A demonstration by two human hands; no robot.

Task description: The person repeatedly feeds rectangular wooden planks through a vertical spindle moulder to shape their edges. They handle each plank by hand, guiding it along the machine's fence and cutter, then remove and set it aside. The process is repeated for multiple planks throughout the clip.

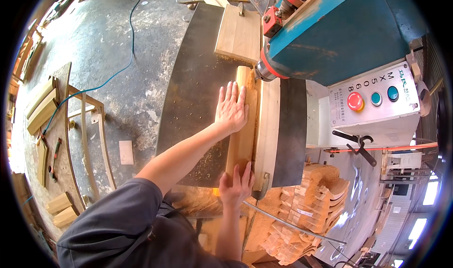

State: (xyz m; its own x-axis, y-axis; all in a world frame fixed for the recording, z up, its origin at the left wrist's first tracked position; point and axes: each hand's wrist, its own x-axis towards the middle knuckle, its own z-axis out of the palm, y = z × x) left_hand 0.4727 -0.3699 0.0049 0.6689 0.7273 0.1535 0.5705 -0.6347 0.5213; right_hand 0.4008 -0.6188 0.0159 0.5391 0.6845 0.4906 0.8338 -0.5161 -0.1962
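The left hand (pixel 232 108) lies flat and wide, fingers stretched out, on a long piece of wood (pixel 243 131). The right hand (pixel 237 185) bends its fingers over the near end of that wood; how tightly it holds cannot be told. The wood lies on a dark surface (pixel 191 98) dotted with small wood chips. A pale straight board (pixel 270 126) runs along its right side like a wall. Just by the wood's far end, a metal spindle (pixel 265 71) hangs from a big blue machine (pixel 339 41) and stands in the way there. Past that end, a flat board (pixel 239 32) blocks the path too. To the right is a control box (pixel 339 119) with one red and two green buttons. Below it sits a pile of cut wood (pixel 311 216). Far left, a blue hose (pixel 101 85) winds over the gray floor (pixel 151 46).
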